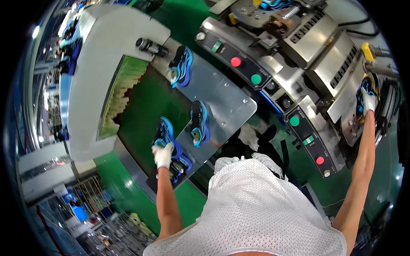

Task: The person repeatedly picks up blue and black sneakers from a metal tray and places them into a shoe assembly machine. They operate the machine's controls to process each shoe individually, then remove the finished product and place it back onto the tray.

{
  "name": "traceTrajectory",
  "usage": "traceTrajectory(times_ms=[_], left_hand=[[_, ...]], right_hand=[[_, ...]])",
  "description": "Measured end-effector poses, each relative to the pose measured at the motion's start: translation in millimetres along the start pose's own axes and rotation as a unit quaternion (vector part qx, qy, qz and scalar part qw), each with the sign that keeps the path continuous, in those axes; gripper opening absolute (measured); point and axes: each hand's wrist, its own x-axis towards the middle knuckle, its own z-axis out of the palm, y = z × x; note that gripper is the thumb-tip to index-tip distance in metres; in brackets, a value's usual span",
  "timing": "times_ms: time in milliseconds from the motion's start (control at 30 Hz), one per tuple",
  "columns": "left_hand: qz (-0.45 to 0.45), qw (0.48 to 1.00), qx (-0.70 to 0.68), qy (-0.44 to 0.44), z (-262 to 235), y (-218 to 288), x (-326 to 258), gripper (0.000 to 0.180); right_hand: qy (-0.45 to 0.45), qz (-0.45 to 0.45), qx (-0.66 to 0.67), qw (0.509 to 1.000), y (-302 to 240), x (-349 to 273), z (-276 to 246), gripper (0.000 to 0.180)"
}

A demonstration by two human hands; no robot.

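Observation:
My left hand [163, 154], in a white glove, grips a black-and-blue sports shoe [165, 131] near its heel, over the near end of the conveyor. Close beside that hand lies another shoe [183, 163] of the same colours, partly hidden. Two more such shoes, a nearer one [199, 123] and a farther one [183, 66], rest on the metal side table [228, 100]. Far to the right my right hand [368, 101], also gloved, is closed on a dark shoe with blue parts [372, 83] at the machine. Its fingertips are partly hidden.
A grey tunnel housing [92, 85] with a fringed opening [121, 96] covers the green conveyor belt [149, 96]. On the right, the metal machine [322, 51] carries two panels with red [235, 62] and green buttons [294, 121]. A wire rack [92, 192] stands at lower left.

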Motion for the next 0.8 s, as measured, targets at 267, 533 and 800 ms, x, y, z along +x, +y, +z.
traceTrajectory(times_ms=[267, 533, 800], left_hand=[[0.231, 0.967, -0.105, -0.026, 157, -17, 6, 0.081], [0.209, 0.949, -0.172, -0.162, 134, -9, 33, 0.075], [0.443, 0.853, -0.236, -0.145, 144, 98, 132, 0.058]], right_hand=[[0.161, -0.325, 0.041, 0.931, -108, -368, 72, 0.074], [0.058, -0.317, -0.356, 0.877, -73, -401, 202, 0.108], [-0.178, -0.387, -0.085, 0.901, -218, -523, 303, 0.087]])
